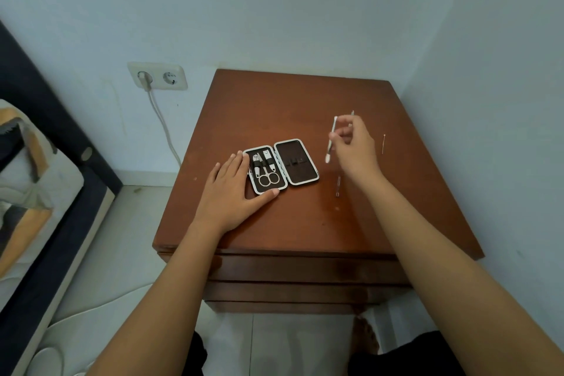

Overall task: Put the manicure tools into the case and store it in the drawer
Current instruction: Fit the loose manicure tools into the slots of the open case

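Brown wooden nightstand in a pale-walled corner, tiled floor below, bed edge at 9 o'clock, double wall socket with a plugged cable at 10 o'clock. I see the manicure case lying open and flat near the middle of the top. Its left half holds scissors and clippers under straps; the right half shows empty loops.

Left hand: fingers spread flat, palm down, pressed against the case's left edge, thumb along its near edge. Holds nothing.

Right hand, at 3 o'clock of the case and raised off the top: fingertips pinched on a thin white-tipped stick tool, tilted, lower tip toward the case. A second thin metal piece pokes up behind the fingers; I can't tell if it's gripped too.

Loose on the top: a slim metal tool at 5 o'clock of the case, near it, and a thin pin-like tool at 3 o'clock, beyond the right hand.

Front part of the top is bare. Closed drawer fronts sit under the near edge. Wall close on the right side.
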Tool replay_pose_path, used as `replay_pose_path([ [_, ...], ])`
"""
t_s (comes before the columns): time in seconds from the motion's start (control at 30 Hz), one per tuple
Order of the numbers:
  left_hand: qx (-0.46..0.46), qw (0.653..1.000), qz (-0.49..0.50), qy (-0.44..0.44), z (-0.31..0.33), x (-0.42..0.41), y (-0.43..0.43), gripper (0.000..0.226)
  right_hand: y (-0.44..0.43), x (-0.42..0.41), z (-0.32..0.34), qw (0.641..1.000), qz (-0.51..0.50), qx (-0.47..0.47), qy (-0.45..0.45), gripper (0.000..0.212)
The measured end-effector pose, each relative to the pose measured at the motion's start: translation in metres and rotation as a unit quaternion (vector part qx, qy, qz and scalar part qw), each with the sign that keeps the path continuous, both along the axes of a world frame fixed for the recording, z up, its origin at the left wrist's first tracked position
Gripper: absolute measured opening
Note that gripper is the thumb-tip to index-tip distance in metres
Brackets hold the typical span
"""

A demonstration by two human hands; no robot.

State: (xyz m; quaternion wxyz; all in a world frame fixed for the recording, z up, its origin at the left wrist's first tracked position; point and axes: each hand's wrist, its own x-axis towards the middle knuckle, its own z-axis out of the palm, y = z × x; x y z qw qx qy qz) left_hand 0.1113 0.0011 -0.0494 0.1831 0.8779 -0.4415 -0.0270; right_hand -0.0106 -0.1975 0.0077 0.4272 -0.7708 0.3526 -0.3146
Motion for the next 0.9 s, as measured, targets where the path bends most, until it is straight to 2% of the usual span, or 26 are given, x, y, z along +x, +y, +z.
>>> replay_pose_path([
  [0.17, -0.007, 1.0, -0.001, 0.001, -0.002, 0.001, -0.001, 0.109, 0.005, 0.039, -0.002, 0.997, 0.075, 0.009, -0.01, 0.038],
  [0.37, -0.012, 1.0, 0.004, -0.005, -0.002, 0.002, -0.002, 0.107, -0.002, 0.058, -0.011, 0.992, 0.121, 0.001, 0.021, 0.032],
  [0.57, -0.025, 1.0, 0.007, -0.001, -0.001, 0.0, -0.002, 0.108, -0.005, 0.064, -0.012, 0.965, 0.205, -0.036, 0.162, 0.032],
  [0.73, -0.029, 1.0, 0.007, 0.0, -0.001, 0.0, -0.002, 0.107, 0.002, 0.058, -0.016, 0.934, 0.23, -0.126, 0.244, 0.034],
  [0.9, -0.032, 0.999, 0.008, -0.002, -0.001, 0.0, -0.002, 0.107, 0.014, 0.03, -0.022, 0.906, 0.257, -0.264, 0.207, 0.037],
])
